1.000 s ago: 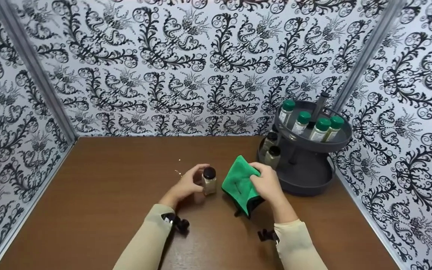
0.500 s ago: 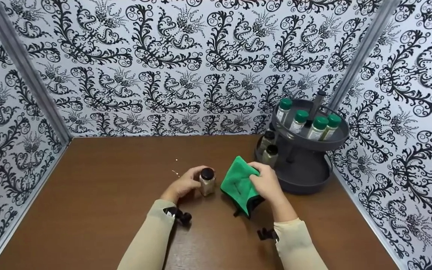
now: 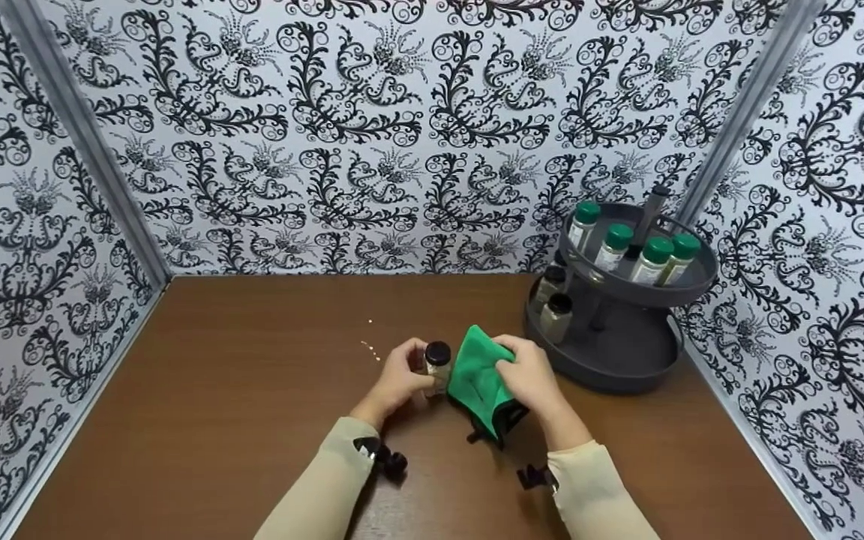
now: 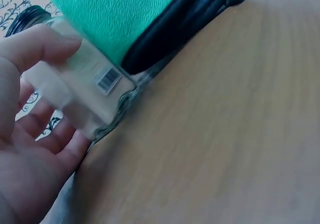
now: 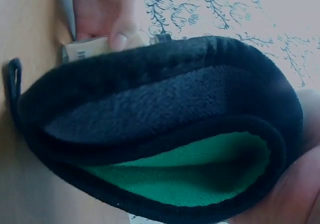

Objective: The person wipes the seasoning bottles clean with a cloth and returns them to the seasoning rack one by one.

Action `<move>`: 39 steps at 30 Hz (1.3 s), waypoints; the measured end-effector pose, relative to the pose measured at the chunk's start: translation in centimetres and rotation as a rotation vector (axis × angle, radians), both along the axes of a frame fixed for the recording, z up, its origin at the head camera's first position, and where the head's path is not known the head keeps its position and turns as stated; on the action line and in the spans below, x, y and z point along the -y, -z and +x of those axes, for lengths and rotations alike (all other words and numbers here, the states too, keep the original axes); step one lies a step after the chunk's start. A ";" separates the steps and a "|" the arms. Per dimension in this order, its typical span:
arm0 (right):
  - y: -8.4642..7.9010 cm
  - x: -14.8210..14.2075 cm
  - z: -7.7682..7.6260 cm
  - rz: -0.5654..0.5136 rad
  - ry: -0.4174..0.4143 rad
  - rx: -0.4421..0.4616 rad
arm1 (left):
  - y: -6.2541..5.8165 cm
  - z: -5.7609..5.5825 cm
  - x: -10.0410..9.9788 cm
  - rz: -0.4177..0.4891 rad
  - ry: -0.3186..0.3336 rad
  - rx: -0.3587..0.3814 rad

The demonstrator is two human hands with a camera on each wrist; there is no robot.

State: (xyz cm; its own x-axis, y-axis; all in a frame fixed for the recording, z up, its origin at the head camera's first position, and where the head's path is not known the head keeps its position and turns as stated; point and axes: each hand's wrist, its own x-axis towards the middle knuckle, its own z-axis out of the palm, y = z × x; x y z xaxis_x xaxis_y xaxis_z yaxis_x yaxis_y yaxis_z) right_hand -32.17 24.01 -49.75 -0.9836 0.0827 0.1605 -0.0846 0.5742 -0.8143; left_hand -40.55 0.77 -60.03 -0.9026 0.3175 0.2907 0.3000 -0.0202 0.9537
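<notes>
My left hand (image 3: 402, 377) holds a glass spice jar (image 3: 438, 375) with a black lid, thumb on one side and fingers on the other. The jar stands upright at the table, and its barcode label (image 4: 108, 80) shows in the left wrist view. Just right of the jar, my right hand (image 3: 529, 373) grips a folded green cloth (image 3: 478, 379) with black edging. The right wrist view shows the black rim (image 5: 125, 76) of the cloth's fold and its green inside. Jar and cloth are very close; I cannot tell whether they touch.
A dark two-tier round stand (image 3: 619, 367) stands at the back right. Several green-capped jars (image 3: 615, 247) are on its upper tier, and black-lidded jars (image 3: 556, 319) on the lower. Small pale crumbs (image 3: 372, 349) lie on the brown table (image 3: 252, 360). Patterned walls enclose the back and sides.
My left hand has carried the jar right, narrowing the gap to the green cloth. The right hand keeps its hold on the cloth almost in place. The head view has shifted slightly.
</notes>
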 end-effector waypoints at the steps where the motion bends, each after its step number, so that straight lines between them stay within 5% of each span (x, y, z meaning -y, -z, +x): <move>1: -0.2 0.1 0.1 -0.007 0.018 -0.008 | -0.2 0.2 -0.1 0.016 -0.013 0.000; 7: -1.6 1.2 1.4 -0.074 0.107 -0.207 | -3.0 1.9 -0.9 0.071 -0.061 -0.039; 12: -1.2 3.2 2.0 0.018 0.044 -0.397 | -6.4 3.6 -1.1 0.085 -0.045 -0.087; 17: 0.2 4.3 1.6 0.137 -0.044 -0.303 | -8.6 4.1 -0.5 0.188 -0.051 -0.091; 22: -0.1 4.2 1.8 0.081 -0.059 -0.223 | -9.0 4.4 -0.3 0.176 -0.050 -0.087; 29: -0.4 4.2 2.5 -0.021 0.023 -0.458 | -9.2 5.1 -0.5 0.012 -0.041 -0.106; 36: 0.7 4.6 1.9 0.078 -0.025 -0.306 | -10.2 5.6 -0.3 0.029 -0.056 -0.146; 39: 0.0 4.5 2.3 0.047 0.016 -0.356 | -10.1 5.5 -0.4 0.006 -0.057 -0.180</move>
